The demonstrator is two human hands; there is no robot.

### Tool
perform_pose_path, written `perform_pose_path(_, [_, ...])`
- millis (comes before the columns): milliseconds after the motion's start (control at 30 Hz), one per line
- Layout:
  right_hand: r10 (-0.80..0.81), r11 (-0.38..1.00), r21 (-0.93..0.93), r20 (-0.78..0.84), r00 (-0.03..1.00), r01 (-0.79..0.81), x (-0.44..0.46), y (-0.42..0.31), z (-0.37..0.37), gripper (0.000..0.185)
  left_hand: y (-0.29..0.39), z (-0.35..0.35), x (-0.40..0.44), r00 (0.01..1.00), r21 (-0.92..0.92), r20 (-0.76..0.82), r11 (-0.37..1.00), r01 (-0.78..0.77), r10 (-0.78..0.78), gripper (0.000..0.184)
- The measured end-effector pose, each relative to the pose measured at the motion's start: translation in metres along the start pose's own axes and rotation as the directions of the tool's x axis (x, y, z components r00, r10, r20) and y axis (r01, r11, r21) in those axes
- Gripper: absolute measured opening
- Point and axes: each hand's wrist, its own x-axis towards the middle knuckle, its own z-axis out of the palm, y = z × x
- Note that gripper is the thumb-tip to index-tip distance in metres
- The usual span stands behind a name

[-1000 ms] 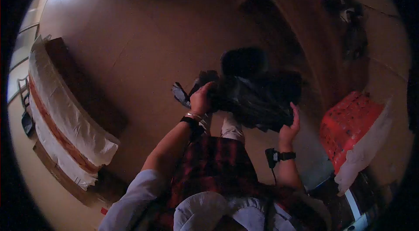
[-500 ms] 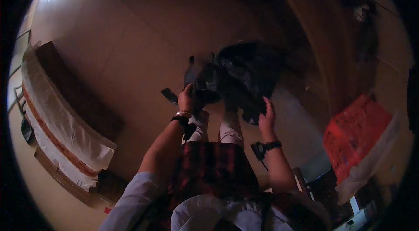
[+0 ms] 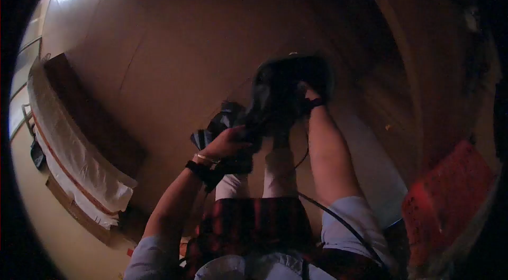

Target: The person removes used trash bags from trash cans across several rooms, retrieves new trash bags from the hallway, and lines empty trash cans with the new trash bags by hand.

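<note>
A dark black fabric bundle (image 3: 278, 87), too dim to tell whether it is a bag or a garment, hangs above my legs. Its upper part spreads out rounded. A lighter-edged fold or strap (image 3: 219, 118) of it sticks out at the lower left. My left hand (image 3: 226, 142) has its fingers wrapped round the lower left part. My right hand (image 3: 308, 92) reaches against or into the upper right part, and its fingers are lost in the dark material. Black bands circle both my wrists.
A long brown box covered with white sheeting (image 3: 79, 142) stands at the left. A red crate-like container (image 3: 450, 203) is at the lower right. A black cable (image 3: 344, 222) runs past my right arm. The brown floor (image 3: 169, 42) stretches ahead, and the room is dim.
My right hand has moved up and forward from the bundle's lower right edge to its upper part. My left hand has shifted slightly down, and the bundle is drawn together.
</note>
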Motion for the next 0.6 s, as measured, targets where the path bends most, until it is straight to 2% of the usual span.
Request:
perform_pose_path(67, [-0.109,0.994,-0.015,-0.090,0.990,0.108,0.002,0.005,-0.019,0.041,0.061,0.015,0.016,0.998,0.078,-0.022,0.996,-0.049,0.051,0.034])
perform_pose_path(100, [-0.157,0.988,-0.030,-0.132,0.979,0.154,0.005,0.007,-0.028,0.042,0.054,0.019,0.035,0.999,0.078,-0.022,0.996,-0.041,0.043,0.034])
perform_pose_path(167, [-0.292,0.956,-0.061,-0.214,0.932,0.286,-0.005,0.003,-0.053,0.043,0.014,0.023,0.087,0.980,0.283,-0.197,0.954,0.098,-0.042,0.030])
perform_pose_path(233, [-0.413,0.909,-0.053,-0.239,0.879,0.413,-0.027,-0.012,-0.085,0.045,-0.014,0.024,0.122,0.920,0.438,-0.382,0.860,0.261,-0.085,0.026])
perform_pose_path(267, [-0.469,0.879,-0.038,-0.238,0.850,0.475,-0.042,-0.023,-0.101,0.045,-0.007,0.019,0.123,0.919,0.432,-0.382,0.861,0.267,-0.093,0.026])
perform_pose_path(333, [-0.497,0.865,-0.007,-0.163,0.853,0.502,-0.064,-0.038,-0.127,0.050,0.024,0.003,0.118,0.801,0.561,-0.585,0.778,0.283,0.131,0.019])
perform_pose_path(367, [-0.497,0.864,-0.007,-0.161,0.853,0.503,-0.060,-0.031,-0.133,0.050,0.031,-0.011,0.117,0.816,0.590,-0.569,0.744,0.314,0.107,0.017])
perform_pose_path(433, [-0.518,0.826,0.351,0.167,0.839,0.440,-0.043,-0.004,-0.151,0.053,0.025,-0.042,0.116,0.825,0.617,-0.560,0.705,0.349,0.082,0.015])
perform_pose_path(467, [-0.522,0.824,0.354,0.171,0.836,0.442,-0.029,0.003,-0.160,0.053,0.014,-0.057,0.117,0.871,0.627,-0.489,0.715,0.309,0.053,0.015])
perform_pose_path(500, [-0.428,0.904,0.111,0.174,0.887,0.414,-0.012,0.008,-0.169,0.048,-0.002,-0.073,0.119,0.910,0.633,-0.414,0.725,0.270,0.022,0.014])
perform_pose_path(533, [-0.336,0.924,-0.138,0.150,0.930,0.356,0.009,0.009,-0.171,0.043,-0.028,-0.096,0.129,0.975,0.606,-0.208,0.793,0.069,0.074,0.026])
perform_pose_path(567, [-0.362,0.922,-0.114,0.083,0.929,0.369,0.027,-0.001,-0.172,0.038,-0.016,-0.096,0.131,0.974,0.607,-0.215,0.791,0.074,0.073,0.026])
perform_pose_path(600, [-0.382,0.920,-0.089,0.016,0.924,0.382,0.047,-0.008,-0.170,0.034,0.007,-0.093,0.132,0.950,0.385,-0.308,0.920,0.074,0.052,0.026])
